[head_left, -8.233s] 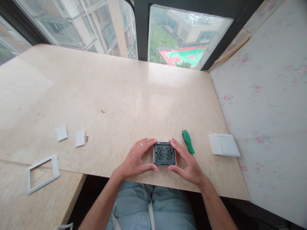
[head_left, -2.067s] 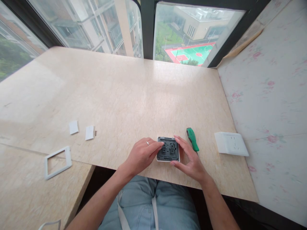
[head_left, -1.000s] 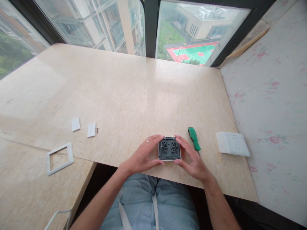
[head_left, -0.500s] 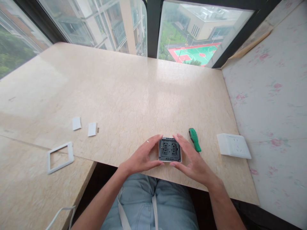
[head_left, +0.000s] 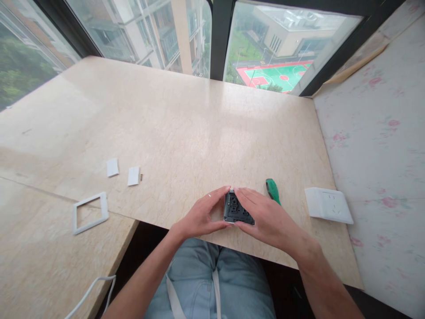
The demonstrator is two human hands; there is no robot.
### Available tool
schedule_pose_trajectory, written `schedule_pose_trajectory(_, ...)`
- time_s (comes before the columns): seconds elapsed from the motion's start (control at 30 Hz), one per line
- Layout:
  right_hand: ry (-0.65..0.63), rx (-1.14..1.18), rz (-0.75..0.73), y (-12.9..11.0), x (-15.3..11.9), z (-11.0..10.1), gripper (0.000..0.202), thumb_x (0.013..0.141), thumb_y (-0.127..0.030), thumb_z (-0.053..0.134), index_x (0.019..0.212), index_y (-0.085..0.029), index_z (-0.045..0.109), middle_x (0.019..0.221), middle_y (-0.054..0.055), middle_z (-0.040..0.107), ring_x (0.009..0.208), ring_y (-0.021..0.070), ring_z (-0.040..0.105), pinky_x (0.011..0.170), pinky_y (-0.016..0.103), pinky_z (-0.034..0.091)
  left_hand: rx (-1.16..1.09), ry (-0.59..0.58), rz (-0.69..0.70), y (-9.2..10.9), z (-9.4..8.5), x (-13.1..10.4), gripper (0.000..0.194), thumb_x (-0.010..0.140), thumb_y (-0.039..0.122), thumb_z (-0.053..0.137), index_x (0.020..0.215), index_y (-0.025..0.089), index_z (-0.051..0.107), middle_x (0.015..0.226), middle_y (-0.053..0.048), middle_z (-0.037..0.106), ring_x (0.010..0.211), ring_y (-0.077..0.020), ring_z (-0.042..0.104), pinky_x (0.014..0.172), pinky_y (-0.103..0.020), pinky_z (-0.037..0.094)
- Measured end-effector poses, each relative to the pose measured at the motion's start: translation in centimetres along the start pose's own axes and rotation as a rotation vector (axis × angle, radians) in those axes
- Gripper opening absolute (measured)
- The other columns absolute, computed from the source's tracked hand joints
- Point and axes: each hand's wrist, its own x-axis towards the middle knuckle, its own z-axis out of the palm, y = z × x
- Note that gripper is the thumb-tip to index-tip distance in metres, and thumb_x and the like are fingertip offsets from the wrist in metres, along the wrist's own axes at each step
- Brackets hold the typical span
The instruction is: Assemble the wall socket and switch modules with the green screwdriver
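A dark grey wall switch body (head_left: 234,208) with a white edge sits near the front edge of the stone counter, its inner mechanism facing up. My left hand (head_left: 207,212) grips its left side, thumb at the near edge and fingers at the far edge. My right hand (head_left: 262,215) holds it from the right and covers much of its right half. Just beyond my right hand lies a green-handled screwdriver (head_left: 272,190), its shaft hidden behind the hand.
Two white switch rockers (head_left: 133,176) lie on the left, a small screw (head_left: 141,177) beside one. Further left is a white frame (head_left: 90,213). A white socket box (head_left: 328,204) stands by the papered wall. A white cable (head_left: 89,290) is at lower left.
My right hand has shifted left over the switch body and now hides more of its right half. The whole view has moved slightly.
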Motion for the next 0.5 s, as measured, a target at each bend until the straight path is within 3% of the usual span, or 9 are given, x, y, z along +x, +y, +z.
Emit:
schedule_pose_trajectory(0.2, -0.141, -0.083, -0.031, -0.6, 1.2, -1.6, 0.056, 0.081, -0.015, 0.066, 0.134, -0.006, 0.051, 0.131, 0.024, 0.064, 0.123, 0.0354, 0.062, 0.1, 0.05, 0.056, 0.0, 0.01, 0.012, -0.2, 0.1, 0.1, 0.091, 0.082, 0.045, 0.078, 0.156, 0.031, 0.027, 0.157, -0.013, 0.043, 0.144, -0.0321, 0.044, 0.119, -0.055, 0.038)
schedule_pose_trajectory(0.5, -0.207, -0.298, 0.022, -2.4, 2.5, -0.9, 0.072, 0.069, -0.007, 0.06, 0.139, 0.005, 0.044, 0.128, 0.03, 0.062, 0.12, 0.0386, 0.062, 0.094, 0.048, 0.059, -0.03, 0.036, -0.01, -0.6, 0.5, -0.1, 0.097, 0.079, 0.044, 0.081, 0.157, 0.029, 0.026, 0.157, -0.016, 0.043, 0.143, -0.0341, 0.045, 0.117, -0.057, 0.039)
